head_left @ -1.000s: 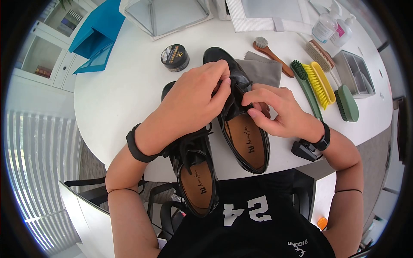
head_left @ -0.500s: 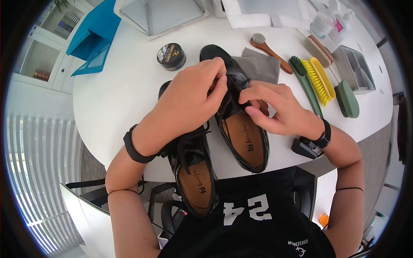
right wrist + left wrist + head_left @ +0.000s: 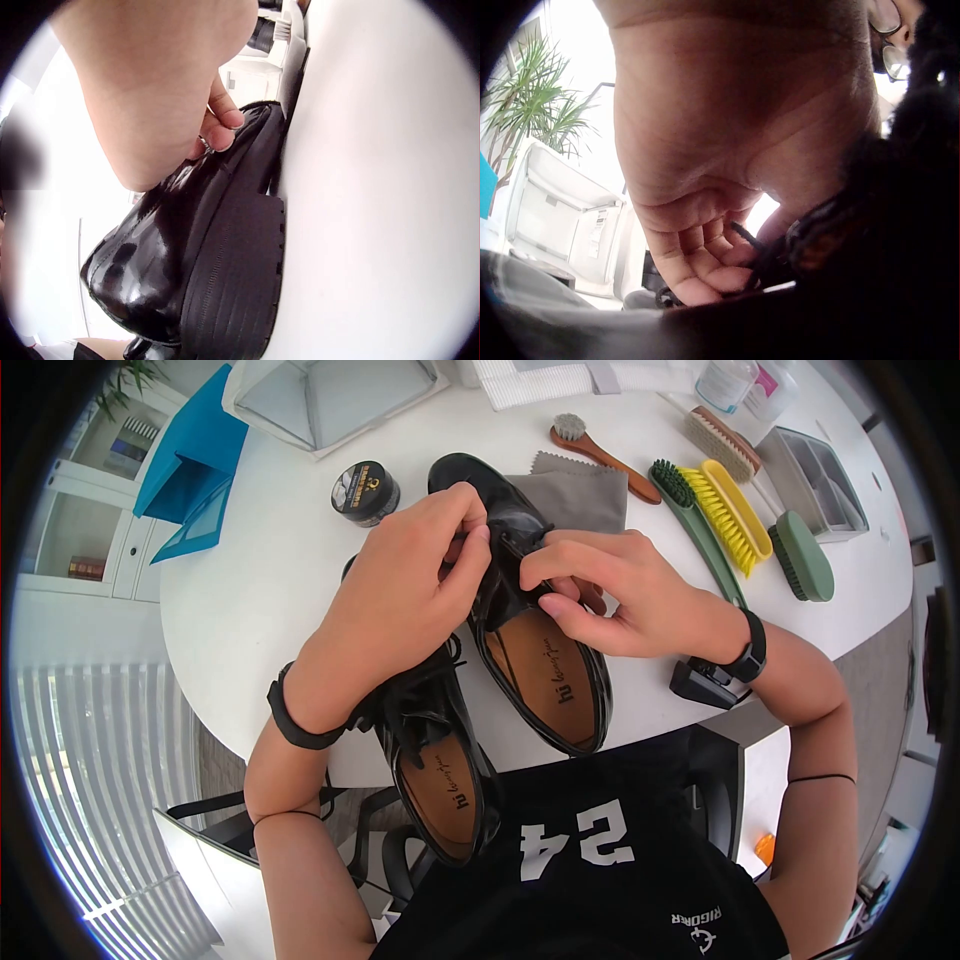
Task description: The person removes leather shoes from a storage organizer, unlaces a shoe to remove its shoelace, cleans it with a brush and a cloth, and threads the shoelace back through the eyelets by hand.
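Note:
A pair of black patent lace-up shoes stands side by side, tan insoles showing. My left hand (image 3: 415,575) bends over the right-hand shoe (image 3: 547,670), thumb and index finger pinching a black shoelace (image 3: 759,262), which shows between the fingers in the left wrist view. On the other side of that shoe, my right hand (image 3: 625,590) has its fingers curled at the lacing edge. Two of its fingertips (image 3: 221,137) touch the glossy upper in the right wrist view. The left-hand shoe (image 3: 440,780) reaches over the table's front edge, partly under my left forearm.
A round black tin (image 3: 365,493) sits behind the shoes. To the right lie a grey cloth (image 3: 575,500), a wooden dauber brush (image 3: 610,460), a yellow brush (image 3: 728,520), a green brush (image 3: 805,555) and a clear divided box (image 3: 812,485). A blue folder (image 3: 190,470) stands at left.
Shoes, table and hands have shifted left and slightly up in the head view together, as the camera turns. Both hands keep nearly the same hold at the lacing.

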Available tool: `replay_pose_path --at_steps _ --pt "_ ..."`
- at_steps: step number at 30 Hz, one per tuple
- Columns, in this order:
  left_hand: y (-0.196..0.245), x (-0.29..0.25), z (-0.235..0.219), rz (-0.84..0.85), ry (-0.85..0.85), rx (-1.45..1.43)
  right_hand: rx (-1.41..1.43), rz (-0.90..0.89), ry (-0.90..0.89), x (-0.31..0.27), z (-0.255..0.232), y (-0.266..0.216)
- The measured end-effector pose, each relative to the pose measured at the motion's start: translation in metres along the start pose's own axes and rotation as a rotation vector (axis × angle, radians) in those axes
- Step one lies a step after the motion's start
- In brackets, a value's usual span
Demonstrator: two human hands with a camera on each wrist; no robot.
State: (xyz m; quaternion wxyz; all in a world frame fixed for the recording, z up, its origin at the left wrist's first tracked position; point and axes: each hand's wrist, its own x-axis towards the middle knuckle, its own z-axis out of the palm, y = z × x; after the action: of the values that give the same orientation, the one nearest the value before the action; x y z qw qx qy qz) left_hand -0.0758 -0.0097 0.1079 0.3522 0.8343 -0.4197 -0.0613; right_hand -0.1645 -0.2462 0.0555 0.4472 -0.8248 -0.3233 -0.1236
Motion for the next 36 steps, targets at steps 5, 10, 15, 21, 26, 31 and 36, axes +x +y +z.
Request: replay_pose_path --at_steps 5,10,15,21,26,31,36 --pt "-0.001 0.000 0.000 0.014 -0.004 0.005 -0.011 -0.011 -0.003 0.001 -0.001 0.000" --pt "-0.002 0.000 0.000 0.024 0.002 0.013 -0.013 -0.023 0.000 0.000 0.001 0.002" --pt "-0.002 0.000 0.001 0.008 -0.007 -0.021 -0.009 -0.037 0.012 0.000 0.002 0.003" --pt "-0.003 0.000 0.001 -0.015 -0.023 -0.040 -0.013 -0.037 0.017 -0.001 0.002 0.002" --pt "-0.013 0.003 0.004 0.034 0.012 -0.042 -0.008 -0.036 0.024 -0.001 0.002 0.003" --pt "-0.007 0.001 -0.001 -0.043 -0.058 0.020 -0.018 -0.031 0.025 -0.001 0.002 0.003" --pt "-0.020 0.003 0.006 0.055 0.022 -0.029 -0.035 -0.041 0.041 -0.002 0.005 0.007"
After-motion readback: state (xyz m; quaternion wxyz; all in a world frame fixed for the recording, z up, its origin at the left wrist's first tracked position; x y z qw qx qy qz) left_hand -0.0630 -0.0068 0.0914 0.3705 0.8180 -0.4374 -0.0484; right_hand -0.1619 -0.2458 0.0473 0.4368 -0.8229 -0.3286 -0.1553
